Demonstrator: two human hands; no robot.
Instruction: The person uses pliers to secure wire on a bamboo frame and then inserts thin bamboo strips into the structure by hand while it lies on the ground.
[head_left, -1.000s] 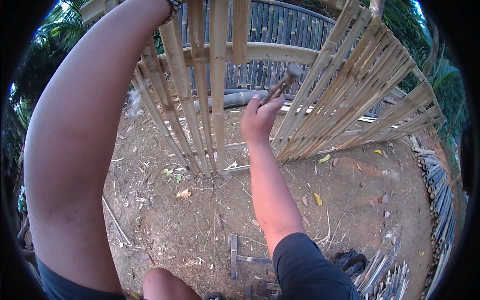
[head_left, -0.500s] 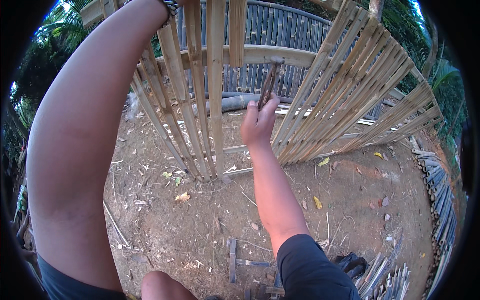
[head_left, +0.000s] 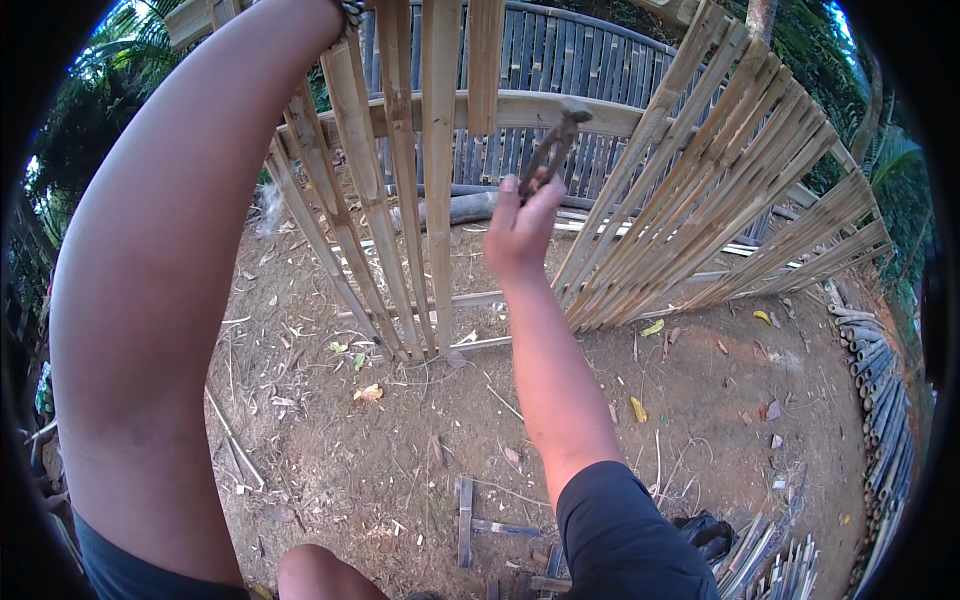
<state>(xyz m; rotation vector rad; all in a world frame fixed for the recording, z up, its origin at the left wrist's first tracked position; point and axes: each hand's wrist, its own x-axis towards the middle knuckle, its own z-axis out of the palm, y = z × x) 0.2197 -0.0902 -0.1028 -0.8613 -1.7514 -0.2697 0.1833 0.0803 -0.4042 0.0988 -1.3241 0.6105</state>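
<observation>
My right hand is closed around a dark, rusty pair of pincers, its head up and tilted to the right, slightly blurred. It is held in front of a horizontal bamboo rail, in the gap between two groups of upright split-bamboo slats. Just left of the tool, a short slat hangs down over the rail, its lower end near the rail's bottom edge. My left arm reaches up along the left side. A patterned bracelet shows at its wrist, while the hand itself lies beyond the top edge.
Long slats stand left of the gap, and more slats fan out to its right. Behind is a dark bamboo fence. Bamboo poles are stacked at the far right. A black bag and cut strips lie near my right sleeve.
The pincers have tipped farther to the right in my right hand, their head now slightly lower down the picture's right side. My left arm has barely moved.
</observation>
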